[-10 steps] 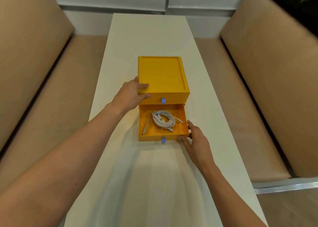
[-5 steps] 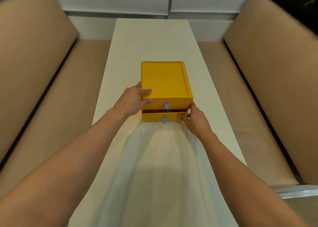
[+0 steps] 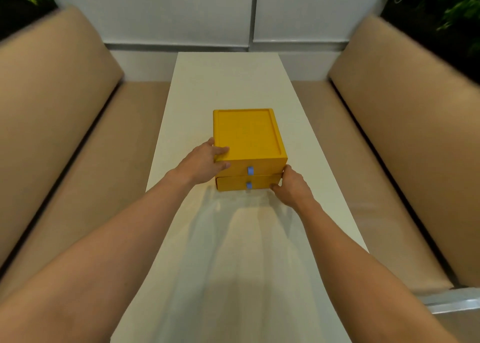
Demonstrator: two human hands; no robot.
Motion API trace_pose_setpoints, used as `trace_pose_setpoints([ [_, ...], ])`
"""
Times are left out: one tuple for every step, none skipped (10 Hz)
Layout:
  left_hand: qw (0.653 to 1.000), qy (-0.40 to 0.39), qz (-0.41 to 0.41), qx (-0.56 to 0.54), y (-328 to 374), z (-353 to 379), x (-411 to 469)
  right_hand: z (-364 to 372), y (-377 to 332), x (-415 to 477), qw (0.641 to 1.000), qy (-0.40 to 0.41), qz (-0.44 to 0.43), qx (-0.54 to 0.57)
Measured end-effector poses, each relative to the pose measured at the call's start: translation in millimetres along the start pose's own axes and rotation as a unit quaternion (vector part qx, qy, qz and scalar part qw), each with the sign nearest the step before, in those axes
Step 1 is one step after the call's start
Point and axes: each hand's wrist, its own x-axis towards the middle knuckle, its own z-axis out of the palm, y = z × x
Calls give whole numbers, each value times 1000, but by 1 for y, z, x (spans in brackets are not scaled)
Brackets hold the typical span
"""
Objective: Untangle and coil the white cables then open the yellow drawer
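Yellow drawer (image 3: 248, 137) lengthwise along table (image 3: 228, 82), front nearward; left hand (image 3: 201, 164), right hand (image 3: 291, 188) clasping corners.

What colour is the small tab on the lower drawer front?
Light blue; the tab shows best in the head view.

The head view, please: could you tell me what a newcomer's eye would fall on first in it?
The bright yellow drawer unit stands out at once, in the middle of the long white table, both drawers shut, each with a small blue tab. The left hand grips its left front corner, and the right hand holds the right front corner at the lower drawer. Beige benches flank the table.
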Motion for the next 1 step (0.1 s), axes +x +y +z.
trace_pose_setpoints([
  [998,-29,6,63,-6,1,-10,1,2,-19,999,8,-10,-43],
])
